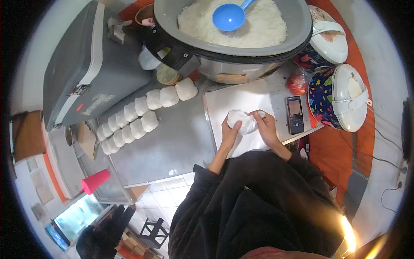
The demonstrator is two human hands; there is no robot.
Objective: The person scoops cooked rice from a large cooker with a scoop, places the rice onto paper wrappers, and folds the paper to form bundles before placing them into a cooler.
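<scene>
My left hand (231, 128) and my right hand (264, 124) hold a white wrapped bundle (242, 121) between them, above white sheets of paper (237, 97) on a tray. The left hand cups its side with the thumb on top; the right fingers pinch its gathered edge. Two rows of similar white bundles (141, 106) stand on the metal table (168, 139) to the left. Behind the paper is a large cooker (242, 66) filled with white rice (200, 19), with a blue scoop (228, 17) lying on the rice.
A grey cooler box (97, 64) stands at back left. To the right lie a phone (295, 115), a red item in clear plastic (296, 84) and lidded patterned containers (338, 97). A pink tumbler (95, 182) is at lower left, near another person (102, 233) and a black stool (154, 232).
</scene>
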